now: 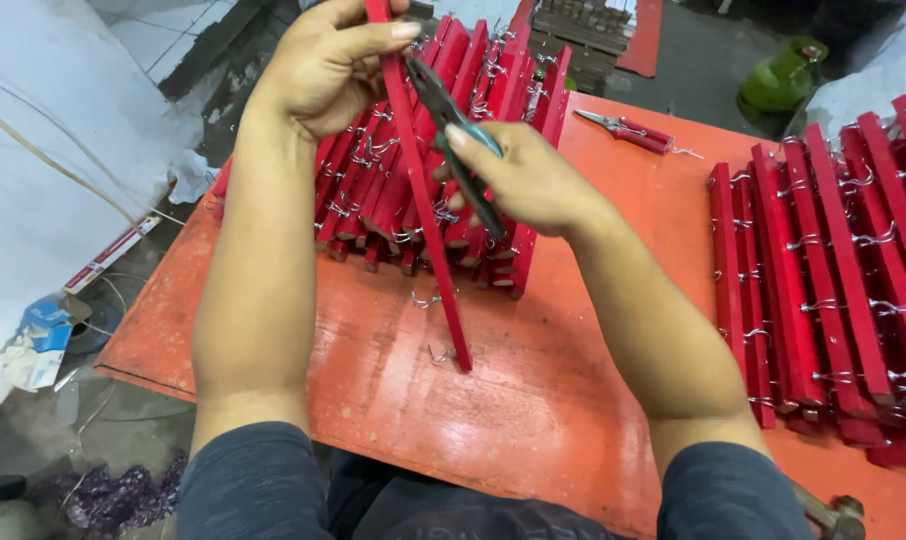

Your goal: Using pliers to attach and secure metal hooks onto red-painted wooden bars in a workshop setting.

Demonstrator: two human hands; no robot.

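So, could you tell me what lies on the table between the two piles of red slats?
In the head view, only bare orange table separates the left pile from the right pile.

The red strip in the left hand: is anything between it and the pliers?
Nothing visible. The pliers in the right hand already meet the red strip, which the left hand holds upright.
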